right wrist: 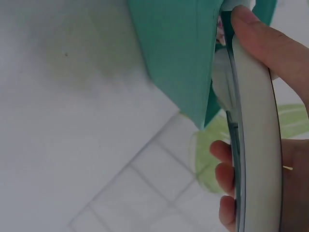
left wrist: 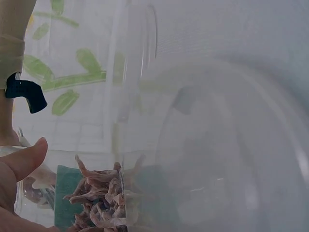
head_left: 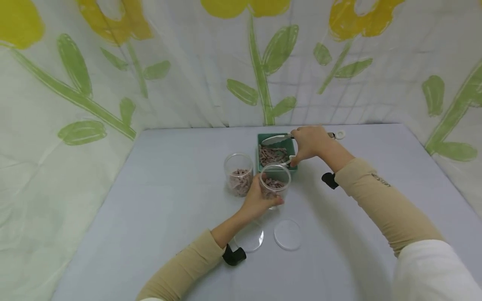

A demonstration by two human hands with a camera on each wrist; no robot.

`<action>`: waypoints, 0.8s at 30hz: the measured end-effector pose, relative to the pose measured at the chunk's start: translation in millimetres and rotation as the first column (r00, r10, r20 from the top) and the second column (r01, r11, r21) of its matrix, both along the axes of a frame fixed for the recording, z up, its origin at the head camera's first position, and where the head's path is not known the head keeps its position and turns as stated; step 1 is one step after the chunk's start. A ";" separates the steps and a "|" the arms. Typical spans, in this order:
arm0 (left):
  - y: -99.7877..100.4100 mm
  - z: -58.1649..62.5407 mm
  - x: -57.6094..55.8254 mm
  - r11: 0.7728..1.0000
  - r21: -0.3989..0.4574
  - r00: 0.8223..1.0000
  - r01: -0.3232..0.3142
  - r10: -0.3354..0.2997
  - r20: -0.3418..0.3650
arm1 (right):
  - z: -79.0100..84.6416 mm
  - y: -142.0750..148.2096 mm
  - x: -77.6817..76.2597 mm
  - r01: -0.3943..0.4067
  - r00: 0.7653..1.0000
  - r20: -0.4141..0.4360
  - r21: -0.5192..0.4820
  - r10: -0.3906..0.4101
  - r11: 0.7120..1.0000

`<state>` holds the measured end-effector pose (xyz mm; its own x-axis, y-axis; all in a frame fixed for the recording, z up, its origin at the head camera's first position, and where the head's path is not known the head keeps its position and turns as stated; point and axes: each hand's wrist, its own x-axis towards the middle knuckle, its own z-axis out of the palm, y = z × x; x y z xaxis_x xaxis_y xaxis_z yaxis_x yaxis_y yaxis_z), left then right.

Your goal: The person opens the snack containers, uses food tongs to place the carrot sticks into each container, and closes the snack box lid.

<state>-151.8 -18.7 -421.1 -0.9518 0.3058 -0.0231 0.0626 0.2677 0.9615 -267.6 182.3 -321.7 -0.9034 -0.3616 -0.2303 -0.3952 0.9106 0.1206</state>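
Observation:
My left hand (head_left: 257, 201) grips a clear plastic jar (head_left: 281, 193) holding some brownish-pink, dried-looking strips; its thumb (left wrist: 34, 157) shows in the left wrist view. Just behind that jar stands a green bin (head_left: 289, 144) with more strips (head_left: 268, 155) inside. Over the bin my right hand (head_left: 310, 141) holds white-handled tongs (head_left: 275, 139), whose two arms are spread apart. The right wrist view shows fingers and thumb around the tongs' handle (right wrist: 258, 125) beside the green bin (right wrist: 176, 53). Whether the tong tips hold any strip cannot be made out.
A second clear jar (head_left: 239, 177), partly filled with strips, stands left of the held one. Two round clear lids, a right one (head_left: 288, 235) and a left one (head_left: 249, 238), lie nearer on the white table (head_left: 169, 188). A flower-printed curtain (head_left: 188, 83) hangs behind.

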 end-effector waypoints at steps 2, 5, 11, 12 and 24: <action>1.1 -1.0 0.9 1.000 -0.001 1.000 -0.002 0.002 0.009 | -2.7 -0.1 -1.6 0.001 1.000 0.003 0.000 -0.001 1.000; 1.9 -1.7 1.9 1.000 -0.001 1.000 -0.003 0.003 0.010 | -4.8 1.0 -5.5 0.007 0.999 0.039 -0.006 -0.007 1.000; 2.1 -0.9 0.9 1.000 -0.005 1.000 0.002 -0.002 0.001 | -6.6 4.8 -11.7 0.025 0.996 0.092 -0.035 -0.022 0.999; 2.0 -0.7 0.7 1.000 -0.005 1.000 0.004 -0.004 0.001 | -7.0 4.7 -11.8 0.023 0.996 0.090 -0.039 -0.020 0.999; 0.3 0.5 0.3 1.000 -0.005 1.000 0.020 -0.020 -0.001 | -15.2 3.1 -8.3 -0.034 0.999 0.006 -0.104 0.035 0.994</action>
